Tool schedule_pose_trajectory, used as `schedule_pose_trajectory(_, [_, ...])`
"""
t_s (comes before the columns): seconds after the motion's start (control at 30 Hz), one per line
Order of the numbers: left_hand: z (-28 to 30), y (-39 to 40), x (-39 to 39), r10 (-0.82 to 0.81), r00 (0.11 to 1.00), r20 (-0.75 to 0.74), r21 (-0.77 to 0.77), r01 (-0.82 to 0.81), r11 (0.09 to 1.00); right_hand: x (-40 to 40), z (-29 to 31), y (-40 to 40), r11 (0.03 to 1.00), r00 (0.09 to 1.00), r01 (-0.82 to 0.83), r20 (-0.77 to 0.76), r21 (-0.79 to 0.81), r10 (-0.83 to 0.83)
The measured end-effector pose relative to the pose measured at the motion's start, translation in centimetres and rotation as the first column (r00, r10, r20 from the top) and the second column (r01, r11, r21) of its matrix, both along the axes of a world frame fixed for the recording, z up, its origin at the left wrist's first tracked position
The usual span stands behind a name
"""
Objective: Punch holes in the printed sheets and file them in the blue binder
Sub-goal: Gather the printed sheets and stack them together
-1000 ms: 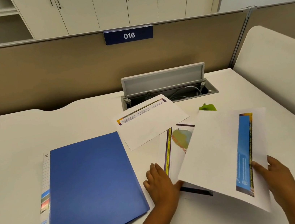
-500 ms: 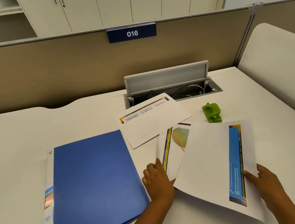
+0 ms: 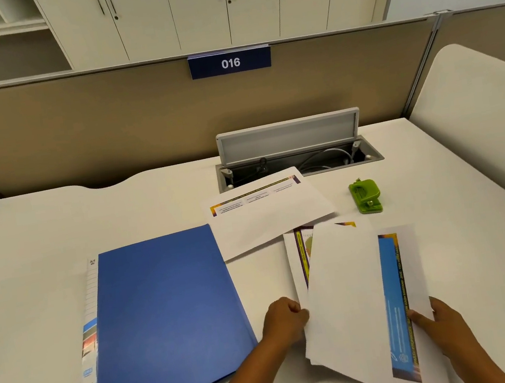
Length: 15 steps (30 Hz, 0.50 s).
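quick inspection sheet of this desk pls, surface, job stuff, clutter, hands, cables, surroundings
surface: white desk, flat.
job's things: blue binder closed, left; green hole punch far right, untouched; top sheet over a stack; one loose sheet behind.
clutter: nothing seen.
grippers: left hand at the stack's left edge; right hand pinching the top sheet's right edge.
cables: grey cables in the open cable tray.
surroundings: tan partition, sign 016, cabinets behind.

Left hand (image 3: 284, 320) and right hand (image 3: 441, 323) bare; forearms bare to frame edge. No rings visible, though detail is soft.
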<state>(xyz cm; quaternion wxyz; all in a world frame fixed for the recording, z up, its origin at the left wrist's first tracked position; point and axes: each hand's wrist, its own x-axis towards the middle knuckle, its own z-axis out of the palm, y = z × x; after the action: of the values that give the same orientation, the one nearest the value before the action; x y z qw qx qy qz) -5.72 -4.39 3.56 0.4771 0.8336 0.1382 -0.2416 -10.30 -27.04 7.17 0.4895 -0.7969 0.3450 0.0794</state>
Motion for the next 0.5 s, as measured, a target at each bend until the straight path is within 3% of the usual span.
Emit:
schedule_pose_trajectory(0.17, [1.0, -1.1, -1.0, 0.002, 0.999, -0.04, -0.22, -0.01, 0.975, -0.1, -0.3, 0.3, 0.999, 0.999, -0.038, 0.01, -0.003, 0.038])
schedule_pose_trajectory(0.4, [1.3, -1.9, -2.6, -0.047, 0.999, 0.018, -0.263, 0.05, 0.964, -0.3, 0.1, -0.3, 0.99, 0.996, -0.061, 0.055, -0.13, 0.068])
schedule_pose_trajectory(0.5, [1.6, -1.6, -3.2, -0.068, 0.998, 0.017, -0.319, 0.07, 0.945, -0.2, 1.0, -1.0, 0.993, 0.999, -0.051, 0.008, -0.108, 0.053])
